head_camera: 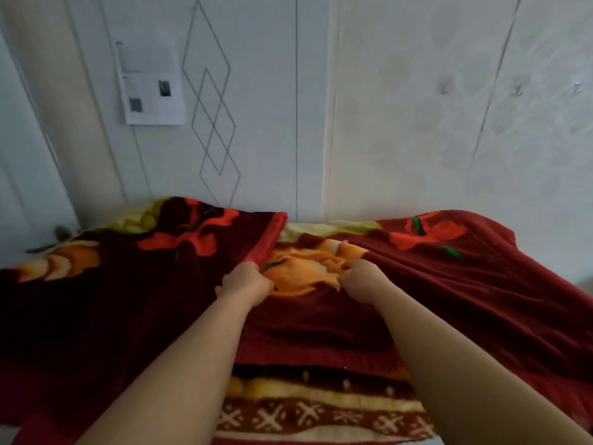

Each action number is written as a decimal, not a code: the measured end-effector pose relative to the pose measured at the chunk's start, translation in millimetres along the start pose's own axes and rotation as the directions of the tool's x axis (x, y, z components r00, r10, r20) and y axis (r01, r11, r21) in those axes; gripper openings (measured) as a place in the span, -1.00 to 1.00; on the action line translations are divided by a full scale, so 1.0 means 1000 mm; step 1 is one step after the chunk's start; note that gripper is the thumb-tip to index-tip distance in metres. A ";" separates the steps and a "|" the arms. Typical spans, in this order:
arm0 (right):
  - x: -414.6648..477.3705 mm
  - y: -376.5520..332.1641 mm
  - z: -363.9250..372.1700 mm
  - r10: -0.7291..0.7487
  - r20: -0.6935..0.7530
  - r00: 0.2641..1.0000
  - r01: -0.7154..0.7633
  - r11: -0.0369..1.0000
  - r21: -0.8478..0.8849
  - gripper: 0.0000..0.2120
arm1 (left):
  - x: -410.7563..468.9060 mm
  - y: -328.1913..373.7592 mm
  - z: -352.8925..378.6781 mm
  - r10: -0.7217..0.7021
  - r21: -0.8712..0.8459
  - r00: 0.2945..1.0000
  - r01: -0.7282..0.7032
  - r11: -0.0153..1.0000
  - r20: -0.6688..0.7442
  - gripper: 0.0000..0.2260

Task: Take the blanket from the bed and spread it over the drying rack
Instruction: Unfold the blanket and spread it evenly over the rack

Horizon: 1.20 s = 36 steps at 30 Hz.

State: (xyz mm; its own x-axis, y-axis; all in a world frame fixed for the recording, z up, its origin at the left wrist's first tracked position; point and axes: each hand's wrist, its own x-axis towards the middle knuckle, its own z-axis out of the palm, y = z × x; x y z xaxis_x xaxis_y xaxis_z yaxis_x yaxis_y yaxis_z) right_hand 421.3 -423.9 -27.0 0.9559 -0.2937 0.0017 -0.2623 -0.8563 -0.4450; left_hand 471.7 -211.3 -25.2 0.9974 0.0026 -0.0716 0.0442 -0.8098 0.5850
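Blanket covered nearly the whole lower half of what we saw, a dark red plush one with orange and red flowers, green stems and a cream patterned border at the near edge. It lay spread in loose folds over a raised surface against the white wall; we could not tell from this view whether a bed or a rack was under it. One flap was folded over from the left, its bright red edge running up the middle towards the far side, and another flap came in from the right.

We had both bare arms stretched out to the middle of the blanket. Our left hand was clenched around the red edge of the left flap, the fingers curled tight on the cloth. Our right hand was just beside it, near the big orange flower, its fingers closed in a pinch on a fold of the right flap. The two hands were close together but apart.

On the wall, at far left, hung a sheet of paper, and beside it on its right a thin wire ornament of overlapping diamond shapes.
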 end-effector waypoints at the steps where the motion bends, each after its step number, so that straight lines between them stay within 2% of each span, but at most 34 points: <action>1: 0.002 -0.014 0.010 -0.024 0.017 1.000 0.024 1.000 0.001 -0.60 | -0.003 -0.016 -0.010 -0.051 0.111 0.999 0.050 0.993 0.003 -0.49; 4: 0.002 -0.048 0.034 -0.031 0.057 0.998 0.028 0.998 0.050 -0.57 | -0.009 -0.057 -0.027 -0.197 0.357 0.979 0.168 0.919 0.045 -0.30; 7: 0.004 -0.079 0.058 -0.049 0.109 0.993 0.036 0.992 0.120 -0.58 | -0.012 -0.093 -0.032 -0.278 0.430 0.957 0.218 0.876 0.082 -0.08; 10: 0.003 -0.104 0.078 -0.100 0.147 0.984 0.078 0.986 0.147 -0.64 | -0.011 -0.122 -0.031 -0.243 0.476 0.966 0.173 0.862 0.089 0.01; 13: 0.005 -0.125 0.100 -0.089 0.142 0.986 0.057 0.975 0.216 -0.72 | -0.009 -0.144 -0.030 -0.143 0.519 0.986 0.077 0.851 0.088 -0.10; 17: 0.003 -0.136 0.119 -0.003 0.151 0.989 -0.038 0.962 0.270 -0.66 | -0.008 -0.152 -0.034 0.052 0.563 0.997 -0.079 0.822 0.064 -0.33; 19: -0.001 -0.147 0.131 0.029 0.142 0.989 -0.071 0.951 0.299 -0.65 | -0.001 -0.161 -0.045 0.122 0.530 0.991 -0.130 0.838 0.050 -0.48; 22: -0.006 -0.164 0.149 0.069 0.135 0.988 -0.115 0.922 0.370 -0.68 | 0.009 -0.175 -0.065 0.150 0.396 0.988 -0.155 0.905 0.043 -0.74; 25: -0.008 -0.181 0.164 0.138 0.138 0.981 -0.185 0.878 0.441 -0.70 | 0.015 -0.183 -0.083 0.158 0.304 0.987 -0.155 0.940 0.017 -0.75; 28: -0.005 -0.200 0.176 0.227 0.147 0.963 -0.271 0.799 0.537 -0.74 | 0.020 -0.192 -0.099 0.232 0.319 0.973 -0.222 0.921 0.010 -0.78; 30: 0.005 -0.210 0.185 0.263 0.162 0.951 -0.305 0.723 0.620 -0.65 | 0.021 -0.196 -0.108 0.277 0.406 0.961 -0.251 0.879 -0.006 -0.79; 33: 0.019 -0.225 0.186 0.314 0.195 0.929 -0.348 0.569 0.745 -0.51 | 0.022 -0.197 -0.120 0.340 0.665 0.940 -0.231 0.710 -0.037 -0.70; 34: 0.023 -0.233 0.184 0.306 0.202 0.930 -0.345 0.545 0.764 -0.52 | 0.024 -0.198 -0.125 0.293 0.697 0.956 -0.196 0.690 -0.022 -0.62; 36: 0.030 -0.246 0.180 0.300 0.214 0.930 -0.346 0.509 0.788 -0.53 | 0.031 -0.199 -0.134 0.102 0.647 0.994 -0.104 0.755 0.041 -0.47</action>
State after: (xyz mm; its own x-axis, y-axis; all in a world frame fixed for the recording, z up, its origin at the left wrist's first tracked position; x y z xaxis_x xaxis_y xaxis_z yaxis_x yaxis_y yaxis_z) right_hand 538.5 -146.2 -78.5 0.8382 -0.4389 -0.3238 -0.3601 0.0006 -0.9329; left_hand 501.2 28.7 -35.1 0.9936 -0.1037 -0.0444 -0.1068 -0.9916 -0.0736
